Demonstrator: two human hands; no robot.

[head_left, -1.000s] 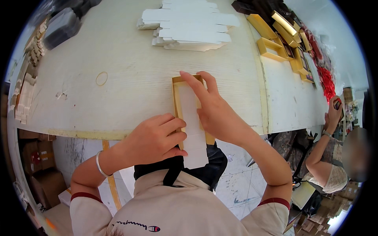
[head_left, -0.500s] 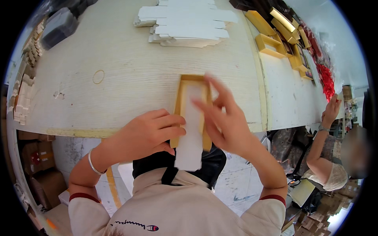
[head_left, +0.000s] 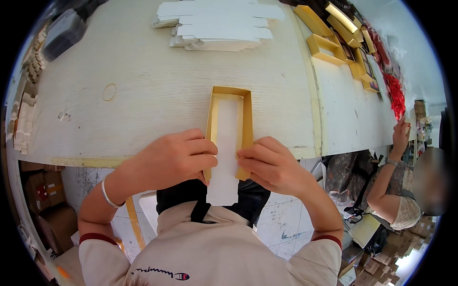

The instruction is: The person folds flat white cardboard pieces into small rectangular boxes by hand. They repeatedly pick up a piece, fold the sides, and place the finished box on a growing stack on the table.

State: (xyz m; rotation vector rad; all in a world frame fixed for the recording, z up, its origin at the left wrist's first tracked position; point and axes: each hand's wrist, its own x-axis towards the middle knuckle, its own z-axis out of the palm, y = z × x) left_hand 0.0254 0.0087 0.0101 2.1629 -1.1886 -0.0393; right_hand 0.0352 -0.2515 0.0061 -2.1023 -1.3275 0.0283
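A long gold cardboard box (head_left: 245,114) with a white inner bottom lies at the table's front edge, its near end sticking out over my lap. Its far end wall and both long sides stand up, while at the near end a white flap (head_left: 223,193) stretches out flat toward me. My left hand (head_left: 179,155) pinches the left side wall near that end, fingers inside and thumb outside and below. My right hand (head_left: 269,162) grips the right side wall opposite, fingertips over its upper edge.
A stack of flat white die-cut cardboard blanks (head_left: 219,26) lies at the far middle. Gold boxes (head_left: 327,50) are piled at the far right, near red shredded material (head_left: 394,95). A rubber band (head_left: 109,92) rests on the left. At right, another person's arm (head_left: 387,174) reaches the table.
My right hand has come down from above the box's inside and far right part to grip the right side wall. The left hand keeps its hold, and the view has shifted slightly.
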